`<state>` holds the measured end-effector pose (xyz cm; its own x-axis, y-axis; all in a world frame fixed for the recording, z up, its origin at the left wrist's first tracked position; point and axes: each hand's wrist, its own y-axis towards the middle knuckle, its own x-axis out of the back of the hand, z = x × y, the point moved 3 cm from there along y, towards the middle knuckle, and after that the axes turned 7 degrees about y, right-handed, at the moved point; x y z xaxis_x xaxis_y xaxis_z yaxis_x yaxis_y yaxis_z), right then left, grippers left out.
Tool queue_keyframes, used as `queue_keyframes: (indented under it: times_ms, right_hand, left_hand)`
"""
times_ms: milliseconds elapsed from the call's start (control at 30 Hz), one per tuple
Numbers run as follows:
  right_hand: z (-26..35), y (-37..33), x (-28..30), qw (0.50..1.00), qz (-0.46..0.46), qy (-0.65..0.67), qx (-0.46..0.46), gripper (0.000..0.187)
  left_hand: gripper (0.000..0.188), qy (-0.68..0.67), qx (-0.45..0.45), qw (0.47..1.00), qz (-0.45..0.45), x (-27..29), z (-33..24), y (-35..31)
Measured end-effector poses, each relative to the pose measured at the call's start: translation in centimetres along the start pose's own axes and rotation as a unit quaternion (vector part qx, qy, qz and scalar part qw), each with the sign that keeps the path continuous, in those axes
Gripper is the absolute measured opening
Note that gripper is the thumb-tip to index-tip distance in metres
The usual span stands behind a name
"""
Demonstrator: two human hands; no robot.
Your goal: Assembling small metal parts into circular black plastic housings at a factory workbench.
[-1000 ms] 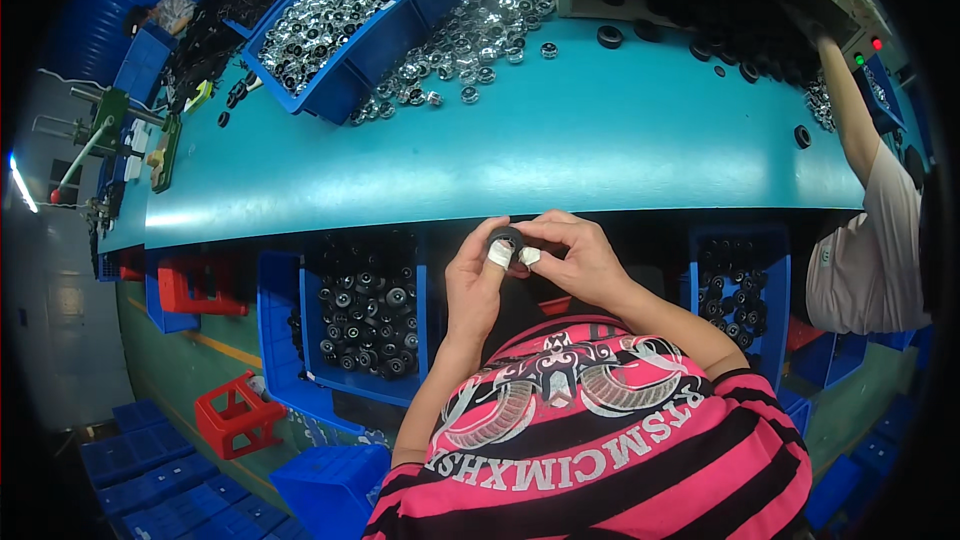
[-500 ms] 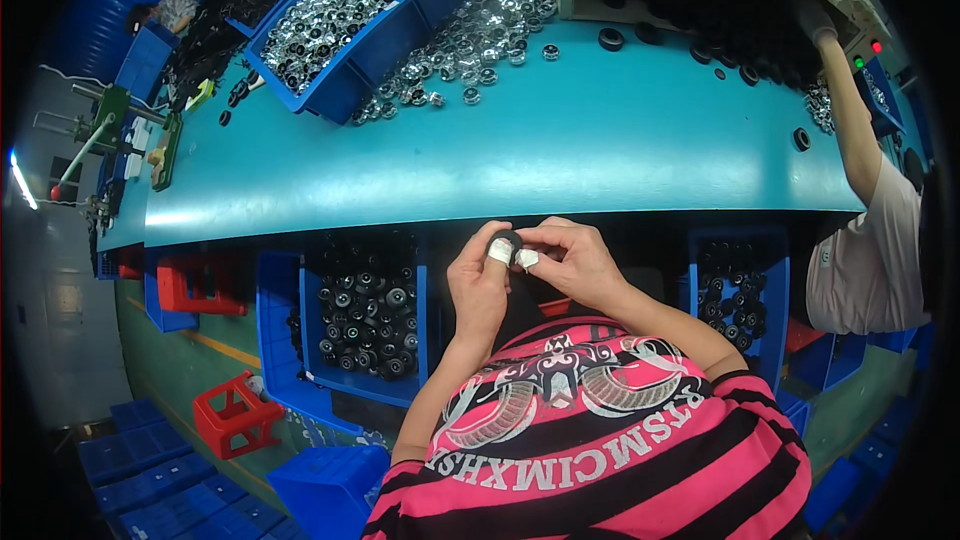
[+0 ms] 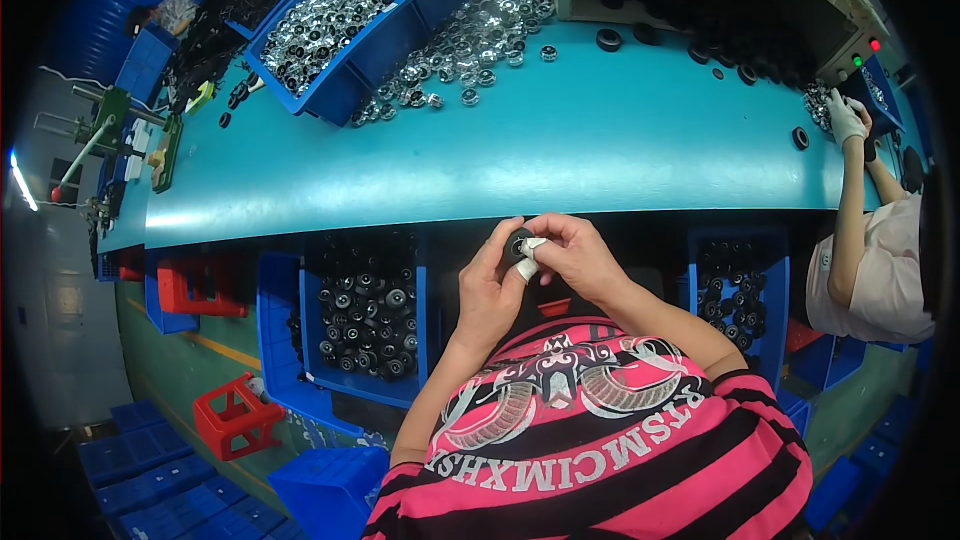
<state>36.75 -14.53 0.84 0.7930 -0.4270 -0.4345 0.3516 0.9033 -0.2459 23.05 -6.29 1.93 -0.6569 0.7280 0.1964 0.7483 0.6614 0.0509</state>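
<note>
Holding small black wheel point(image 3: 514, 242) just off the front edge of the table point(image 3: 500, 160), near the middle of that edge. With left hand point(image 3: 487, 285), clamping the wheel from its left side, white wrap point(image 3: 526, 269) on the thumb. With right hand point(image 3: 580, 258), fingers together, clamped on the same wheel from its right side, white-wrapped digit against its face. Can't tell finger contact behind the wheel. Below the table's front edge, to the left: blue bin point(image 3: 421, 310) loaded with black wheels point(image 3: 365, 320); to the right: second blue bin point(image 3: 787, 290), same sort of load. On the table, toward the far left: long blue tray point(image 3: 335, 90) heaped with shiny hubs, plus loose hubs point(image 3: 469, 97) along its right side. Toward the far right corner: black tyres point(image 3: 609, 39), control panel point(image 3: 845, 65) with red and green lamps lit. By the table's right end: co-worker's gloved hand point(image 3: 848, 120), next to small shiny pile point(image 3: 818, 105). At the table's left end: green hand press point(image 3: 105, 120). On the floor, lower left: red stool point(image 3: 235, 415).
</note>
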Motion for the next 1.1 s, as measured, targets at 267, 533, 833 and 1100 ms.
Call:
queue_keyframes:
  times_ms: [267,533,833,1100]
  right_hand:
    - [-0.1,-0.5,-0.1,0.999,-0.026,-0.031,0.032,0.023]
    - [0.9,-0.3,0.1,0.998,0.04,0.049,-0.031,0.031]
    - [1.4,-0.4,0.1,0.999,0.036,0.01,-0.025,0.034]
    - [10.5,2.3,6.4,0.911,-0.109,-0.327,0.225,0.033]
  left_hand:
    - [0.052,0.004,-0.028,1.0,0.004,-0.3,-0.2,0.0]
    - [0.052,-0.105,-0.004,0.994,-0.009,-0.2,0.5,-0.1]
    - [0.058,-0.161,0.051,0.986,0.0,0.0,0.2,0.3]
    - [0.057,0.18,0.044,0.975,-0.126,9.0,1.7,-3.2]
